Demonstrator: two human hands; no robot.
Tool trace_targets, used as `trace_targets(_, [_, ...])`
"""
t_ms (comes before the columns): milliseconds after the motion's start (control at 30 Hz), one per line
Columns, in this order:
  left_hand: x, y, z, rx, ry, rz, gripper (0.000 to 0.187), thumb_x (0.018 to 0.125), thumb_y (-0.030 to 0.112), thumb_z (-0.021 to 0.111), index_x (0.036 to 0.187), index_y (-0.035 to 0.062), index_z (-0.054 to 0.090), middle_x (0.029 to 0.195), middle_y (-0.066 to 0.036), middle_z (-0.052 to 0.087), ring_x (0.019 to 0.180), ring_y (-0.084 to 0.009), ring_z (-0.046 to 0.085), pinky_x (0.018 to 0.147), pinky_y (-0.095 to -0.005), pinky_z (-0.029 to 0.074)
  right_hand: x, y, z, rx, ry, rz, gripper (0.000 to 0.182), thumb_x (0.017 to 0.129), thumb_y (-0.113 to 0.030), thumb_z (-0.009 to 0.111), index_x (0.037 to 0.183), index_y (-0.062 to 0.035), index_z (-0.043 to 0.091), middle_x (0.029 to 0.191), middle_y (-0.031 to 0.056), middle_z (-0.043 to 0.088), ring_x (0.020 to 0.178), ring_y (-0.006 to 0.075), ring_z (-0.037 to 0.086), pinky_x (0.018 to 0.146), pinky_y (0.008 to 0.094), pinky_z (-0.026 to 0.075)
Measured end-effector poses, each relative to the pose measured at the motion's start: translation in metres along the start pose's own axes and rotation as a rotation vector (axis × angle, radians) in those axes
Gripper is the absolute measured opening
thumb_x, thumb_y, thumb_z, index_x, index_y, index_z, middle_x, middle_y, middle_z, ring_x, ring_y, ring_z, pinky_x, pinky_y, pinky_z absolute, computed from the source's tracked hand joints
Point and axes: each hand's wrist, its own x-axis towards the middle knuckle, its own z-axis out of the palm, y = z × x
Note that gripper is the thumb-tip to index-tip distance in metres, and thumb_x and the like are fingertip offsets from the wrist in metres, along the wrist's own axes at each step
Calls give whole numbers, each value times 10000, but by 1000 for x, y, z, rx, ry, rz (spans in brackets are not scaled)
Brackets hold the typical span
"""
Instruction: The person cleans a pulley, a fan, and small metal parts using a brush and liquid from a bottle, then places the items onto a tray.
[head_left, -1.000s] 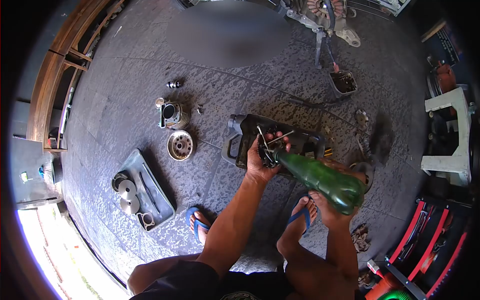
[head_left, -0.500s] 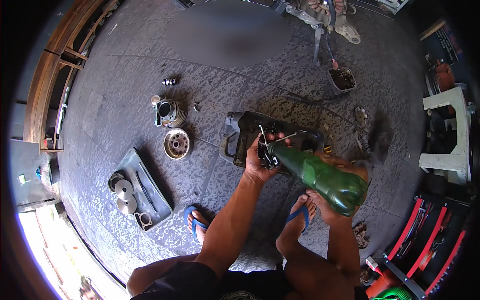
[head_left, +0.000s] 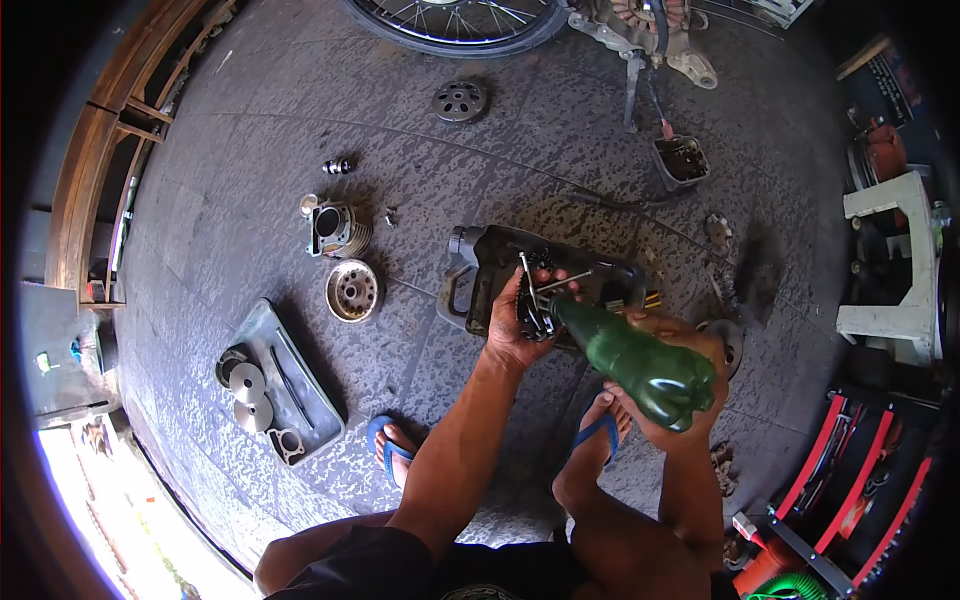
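My left hand (head_left: 508, 335) is cupped, palm up, around long bolts (head_left: 564, 283) and dark, chain-like metal parts (head_left: 541, 322). A translucent green plastic bottle (head_left: 640, 360) lies tilted in my right hand (head_left: 685, 425), its neck pointing at those bolts. Fingers of the right hand wrap the bottle from below and behind. Under both hands is a black jug (head_left: 490, 250) lying on its side with its upper face cut away, like a drain pan. Its cap and handle face left.
On the floor at left are an engine cylinder (head_left: 338, 228), a round metal drum (head_left: 353, 291) and a grey tray (head_left: 320, 415) of parts. A slotted disc (head_left: 460, 101) and a wheel (head_left: 455, 45) lie ahead. At right stand a small tub (head_left: 681, 160), a white stand (head_left: 885, 260) and a red toolbox (head_left: 835, 490).
The bottle has shifted slightly left, its base moving toward the jug, and looks more squeezed. My left hand holds the bolts in nearly the same place.
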Motion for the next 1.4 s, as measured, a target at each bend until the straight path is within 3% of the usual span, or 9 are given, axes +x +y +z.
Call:
trace_targets(267, [7, 0, -4, 28, 157, 34, 382, 1000, 419, 554, 912, 63, 659, 1086, -146, 674, 1033, -347, 648, 932, -505, 550, 1, 4, 6, 63, -3, -57, 577, 681, -75, 893, 1135, 16, 548, 1165, 289, 639, 1148, 389, 631, 970, 512, 530])
trace_targets(333, [6, 0, -5, 20, 83, 18, 381, 995, 420, 564, 919, 60, 658, 1065, -144, 683, 1006, -345, 663, 914, -507, 558, 6, 4, 9, 78, 21, -70, 570, 685, -93, 893, 1130, 14, 553, 1154, 291, 647, 1140, 391, 636, 978, 511, 522])
trace_targets(500, [5, -2, -1, 72, 181, 57, 407, 985, 440, 574, 939, 46, 662, 1051, -150, 689, 997, -342, 666, 895, -503, 561, 29, -11, 0, 48, -254, 2, 560, 678, -107, 884, 1135, 5, 581, 1180, 258, 653, 1130, 381, 644, 973, 473, 526])
trace_targets(700, [8, -1, -8, 75, 230, -1, 465, 960, 467, 598, 1018, 11, 664, 1017, -170, 694, 941, -319, 684, 880, -471, 560, 59, -6, 15, -126, -248, -66, 564, 651, -143, 898, 1109, 0, 602, 1149, 222, 676, 1106, 347, 663, 935, 431, 553])
trace_targets(933, [7, 5, -12, 55, 140, 6, 456, 976, 447, 588, 1013, -4, 649, 1007, -182, 691, 940, -320, 681, 850, -443, 568, 70, -11, 16, -27, -416, 41, 585, 614, -101, 909, 1095, 13, 596, 1119, 223, 682, 1101, 340, 667, 939, 443, 552])
trace_targets(1000, [4, 8, -7, 47, 114, -28, 441, 971, 451, 583, 998, 21, 677, 1015, -161, 696, 955, -330, 681, 897, -471, 556, 62, -6, 14, -32, -276, -38, 614, 672, -98, 905, 1122, 15, 503, 1088, 250, 664, 1095, 338, 655, 972, 492, 526])
trace_targets(1233, [3, 15, -8, -131, 101, 30, 368, 997, 381, 553, 916, 43, 671, 1066, -166, 679, 1041, -358, 649, 920, -503, 541, 27, 0, 5, -45, -72, 18, 668, 677, -172, 925, 1146, 11, 486, 1119, 236, 638, 1085, 353, 647, 968, 507, 524])
trace_targets(1300, [3, 12, -7, -127, 93, 50, 364, 998, 375, 551, 914, 41, 670, 1060, -165, 680, 1041, -356, 648, 922, -499, 540, 24, 2, 3, -144, -56, 0, 561, 734, -18, 839, 1154, 15, 468, 1186, 269, 614, 1190, 383, 602, 961, 474, 559])
trace_targets(1400, [2, 12, -6, -132, 63, 70, 356, 1003, 367, 539, 928, 42, 663, 1062, -164, 678, 1033, -356, 647, 926, -491, 538, 18, 10, 2, -79, -42, -8, 543, 756, -29, 827, 1157, 8, 463, 1194, 280, 603, 1202, 381, 593, 965, 475, 560])
